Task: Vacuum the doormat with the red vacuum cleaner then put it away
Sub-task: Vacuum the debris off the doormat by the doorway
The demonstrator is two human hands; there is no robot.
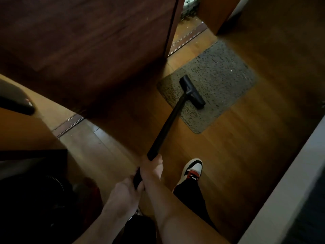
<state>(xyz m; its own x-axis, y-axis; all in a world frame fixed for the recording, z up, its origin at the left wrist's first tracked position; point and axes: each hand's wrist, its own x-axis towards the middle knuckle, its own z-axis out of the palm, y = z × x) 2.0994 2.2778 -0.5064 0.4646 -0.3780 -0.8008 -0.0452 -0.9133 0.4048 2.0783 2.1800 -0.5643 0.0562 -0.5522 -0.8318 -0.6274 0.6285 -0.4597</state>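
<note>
Left hand [125, 191] and right hand [152, 170] are curled tightly round a long black plastic vacuum tube [167, 127], the right placed higher. A speckled grey-brown rectangular doormat [223, 73] is laid on the wooden floor [237, 152]; the black T-shaped floor head [192, 92] is rested on it.

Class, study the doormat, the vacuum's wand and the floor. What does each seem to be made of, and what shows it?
Doormat: coarse grey-brown fibre, maybe coir or synthetic; speckled, nubbly pile.
Wand: black and matte, probably plastic, possibly painted metal; smooth, with no glint.
Floor: wood or laminate planks, glossy; grain lines and soft reflections.
</note>
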